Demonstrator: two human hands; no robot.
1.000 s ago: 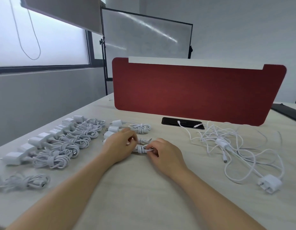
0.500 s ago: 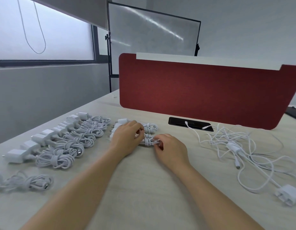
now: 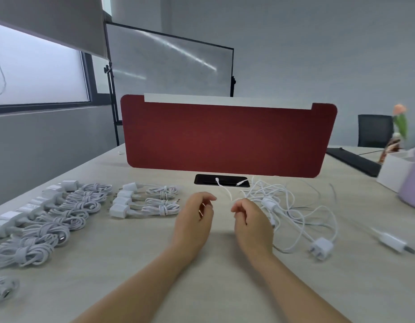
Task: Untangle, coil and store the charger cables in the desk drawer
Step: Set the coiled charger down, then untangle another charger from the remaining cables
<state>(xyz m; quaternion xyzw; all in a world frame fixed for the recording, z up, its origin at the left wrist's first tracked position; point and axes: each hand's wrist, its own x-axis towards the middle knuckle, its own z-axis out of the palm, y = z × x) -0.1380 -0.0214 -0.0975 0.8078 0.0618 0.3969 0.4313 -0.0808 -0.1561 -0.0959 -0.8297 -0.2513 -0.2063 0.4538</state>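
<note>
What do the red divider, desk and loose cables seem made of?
Divider: likely felt or fabric, matte, no glare. Desk: probably pale wood-look laminate, faint grain streaks, low sheen. Cables: white plastic or rubber sheath, smooth, slightly glossy.

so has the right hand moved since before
Yes. The right hand went right, from the coiled chargers to beside the tangled cables, below the black port.

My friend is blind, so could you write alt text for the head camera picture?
A person's left hand and right hand hover over a pale desk, between rows of coiled white chargers on the left and a tangled pile of white cables on the right. A red divider stands behind.
</note>
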